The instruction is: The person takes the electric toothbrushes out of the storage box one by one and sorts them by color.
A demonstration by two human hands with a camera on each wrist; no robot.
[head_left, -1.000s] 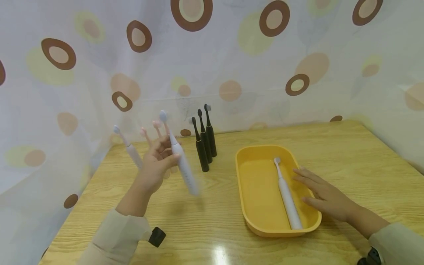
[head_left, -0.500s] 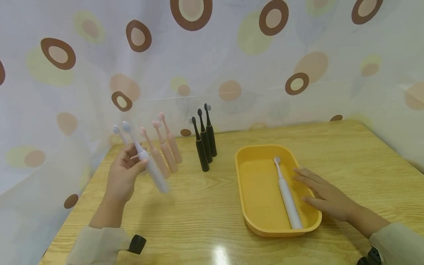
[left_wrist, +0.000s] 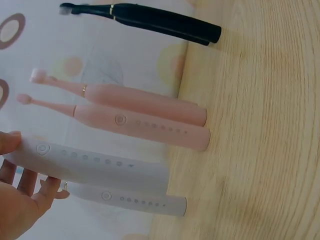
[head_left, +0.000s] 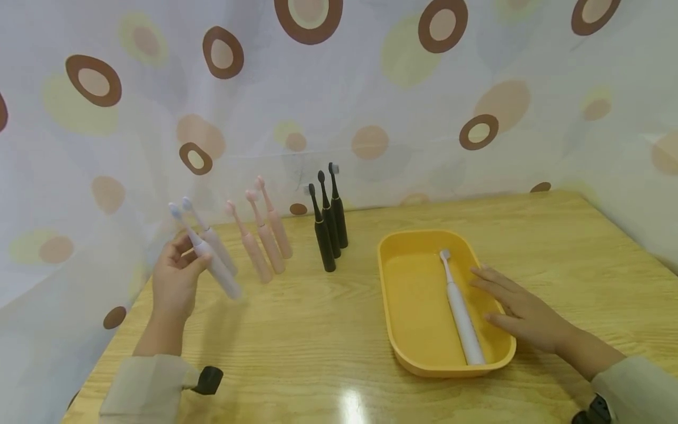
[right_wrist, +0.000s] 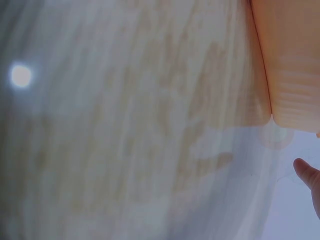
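Observation:
My left hand point(head_left: 173, 282) pinches a pale white electric toothbrush point(head_left: 221, 274) by its upper handle, head up and tilted left. Just behind it stands a matching pale toothbrush point(head_left: 221, 252); the two overlap in the head view. From the left wrist, the held toothbrush point(left_wrist: 110, 167) shows its button and a row of dots, its base close over the table. My right hand point(head_left: 529, 315), fingers extended, rests at the right rim of a yellow tray point(head_left: 415, 318). Inside the tray lies another white electric toothbrush point(head_left: 462, 321). The right wrist view catches a thumb point(right_wrist: 308, 175) near the tray's outer wall point(right_wrist: 295, 75).
Pink electric toothbrushes point(head_left: 269, 240) stand in a row right of the pale pair. Further right is a row of black electric toothbrushes point(head_left: 329, 227). A wooden table point(head_left: 307, 335) bears everything, with a patterned curtain point(head_left: 339, 100) behind.
My left hand has carried the held toothbrush leftward, past the pink ones, to the standing pale toothbrush, and lower toward the table. The right hand stays at the tray.

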